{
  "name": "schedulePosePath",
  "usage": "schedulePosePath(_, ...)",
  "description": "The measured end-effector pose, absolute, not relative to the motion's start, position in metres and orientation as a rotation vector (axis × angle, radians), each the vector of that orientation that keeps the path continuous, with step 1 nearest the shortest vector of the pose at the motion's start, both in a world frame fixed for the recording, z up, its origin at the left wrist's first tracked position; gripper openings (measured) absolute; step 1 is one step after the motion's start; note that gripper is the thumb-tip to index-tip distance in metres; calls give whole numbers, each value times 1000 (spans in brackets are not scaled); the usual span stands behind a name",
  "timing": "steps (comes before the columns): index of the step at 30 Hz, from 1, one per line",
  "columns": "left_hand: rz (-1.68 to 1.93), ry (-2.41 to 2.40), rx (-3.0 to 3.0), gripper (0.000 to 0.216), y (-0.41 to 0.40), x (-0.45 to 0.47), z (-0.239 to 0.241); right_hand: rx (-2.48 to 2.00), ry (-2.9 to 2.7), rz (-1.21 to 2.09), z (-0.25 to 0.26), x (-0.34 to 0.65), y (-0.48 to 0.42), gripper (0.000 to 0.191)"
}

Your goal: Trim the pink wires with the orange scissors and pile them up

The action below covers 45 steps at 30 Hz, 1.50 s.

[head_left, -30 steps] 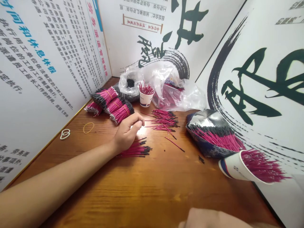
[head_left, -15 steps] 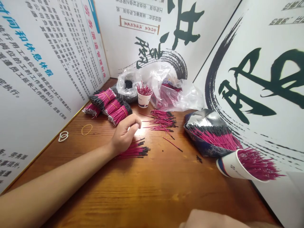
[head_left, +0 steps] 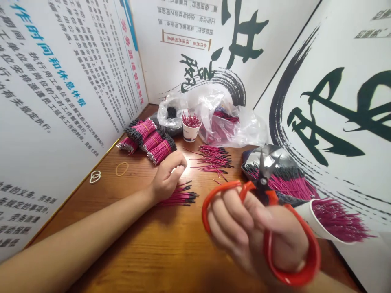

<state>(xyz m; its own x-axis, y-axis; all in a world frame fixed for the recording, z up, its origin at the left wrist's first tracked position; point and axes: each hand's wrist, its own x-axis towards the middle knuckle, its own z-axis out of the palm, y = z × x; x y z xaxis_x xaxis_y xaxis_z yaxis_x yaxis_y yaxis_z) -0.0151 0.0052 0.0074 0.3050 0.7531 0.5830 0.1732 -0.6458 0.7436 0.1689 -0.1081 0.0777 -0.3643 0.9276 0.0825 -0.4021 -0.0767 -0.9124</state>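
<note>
Right hand (head_left: 244,234) holds red-handled scissors (head_left: 263,182) with spread blades

The right hand is closed around the scissors: the fingers pass through one loop, and the thumb through the other. The blades point away from the person and are seen against an opened bag (head_left: 285,152), which contains thin pink sticks (head_left: 295,181) with black ends. The left hand (head_left: 167,179) is curled and hides one end of a loose fan of similar sticks (head_left: 183,198) on the wooden table (head_left: 152,252). Its thumb comes near to the index finger; whether they pinch something, I cannot tell. Farther lies a second loose pile (head_left: 215,158), and at its left, some tied bundles (head_left: 160,149). One filled paper cup (head_left: 192,134) stands upright; another cup (head_left: 306,211), also filled, is tilted at the right.
</note>
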Motion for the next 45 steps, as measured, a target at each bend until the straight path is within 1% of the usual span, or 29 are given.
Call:
schedulePosePath(1, 1341, 822, 2022, 24, 5, -15, 7, -639, -1067, 1645, 81, 165, -97, 35)
schedulePosePath(3, 1339, 830, 2032, 24, 5, -16, 7, -720, -1014, 1606, 78, 164, -80, 31)
schedulePosePath(8, 1343, 812, 2025, 23, 7, -15, 6, -1069, -984, 1228, 37, 194, -69, 32)
schedulePosePath(9, 1346, 805, 2025, 22, 7, -15, 6, -1181, -1087, 1195, 29, 202, -68, 30)
schedulePosePath(11, 1353, 793, 2027, 22, 7, -15, 6, -1378, -1285, 1085, 17, 218, -66, 33)
schedulePosePath(13, 1362, 782, 2029, 20, 7, -14, 6, -1486, -1404, 943, 9, 231, -61, 34)
schedulePosePath(17, 1361, 788, 2024, 19, 7, -14, 4, -1729, -1689, 649, 3, 245, -54, 27)
schedulePosePath(21, 1350, 796, 2006, 19, 7, -15, 2, -1810, -1993, 334, 3, 245, -55, 14)
schedulePosePath(23, 1352, 789, 2002, 20, 7, -15, 2, -1848, -2067, 240, 2, 243, -57, 10)
schedulePosePath(27, 1317, 818, 2036, 22, 6, -14, 2, -1950, -2141, 218, 3, 241, -58, 10)
schedulePosePath(31, 1141, 874, 2213, 23, 8, -12, 3, -1985, -2155, 252, 7, 243, -57, 12)
schedulePosePath(35, 805, 1052, 2447, 23, 13, -16, 9, -1998, -2194, 268, 12, 245, -57, 14)
schedulePosePath(37, 566, 1050, 2561, 24, 13, -21, 14, -1978, -2210, 268, 13, 245, -56, 15)
schedulePosePath(39, 425, 1052, 2593, 21, 10, -27, 18, -1957, -2203, 269, 13, 244, -55, 15)
schedulePosePath(42, 430, 1120, 2520, 21, -1, -40, 21, -1912, -2167, 300, 13, 242, -55, 15)
schedulePosePath(45, 465, 1169, 2413, 28, -12, -52, 20, -1795, -2152, 353, 13, 239, -55, 17)
